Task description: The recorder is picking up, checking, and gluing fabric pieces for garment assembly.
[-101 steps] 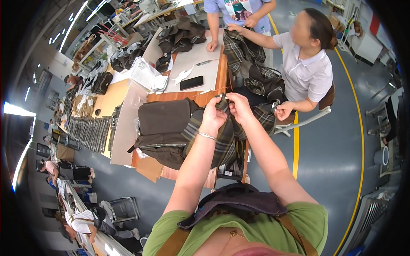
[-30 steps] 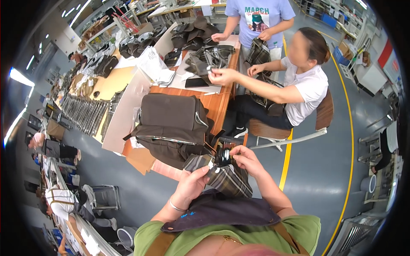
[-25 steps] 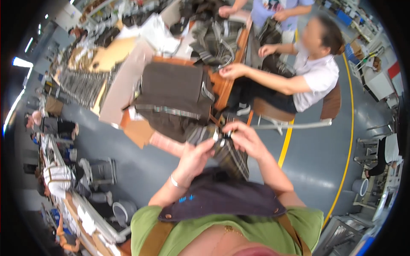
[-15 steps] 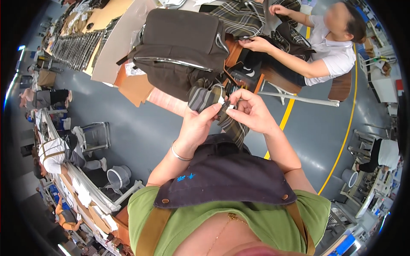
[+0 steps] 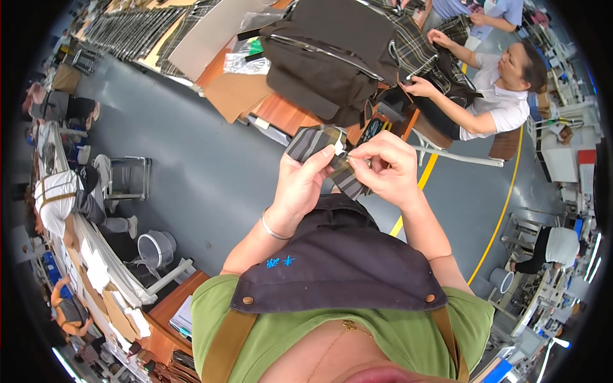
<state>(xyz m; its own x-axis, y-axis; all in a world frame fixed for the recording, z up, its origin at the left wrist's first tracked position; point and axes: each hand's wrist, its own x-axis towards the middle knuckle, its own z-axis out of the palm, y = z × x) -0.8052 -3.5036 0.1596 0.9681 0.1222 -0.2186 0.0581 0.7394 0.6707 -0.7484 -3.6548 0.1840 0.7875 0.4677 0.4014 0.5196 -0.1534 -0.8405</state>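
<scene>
Drawn in from the desk (image 5: 288, 112), plaid cloth (image 5: 308, 143) now hangs before the apron (image 5: 345, 258), its edge pinched in the grip of left hand (image 5: 299, 182) and right hand (image 5: 391, 171), bringing handwork close.

Workroom with grey floor (image 5: 198, 153) and yellow lines (image 5: 426, 172)

On the right half of the floor, two such lines, the outer one curved by the lens. Toward the top, a brown wooden table (image 5: 290, 110) with a pale board (image 5: 199, 43) along its left side. Right of it, a chair (image 5: 504, 148) with a brown back and pale metal legs. To the left, a metal frame (image 5: 150, 179), a grey bucket (image 5: 155, 249) and a long workbench (image 5: 115, 276). Far right, a white cabinet (image 5: 557, 159). Near the dark rim, bright light strips (image 5: 594, 247).
</scene>
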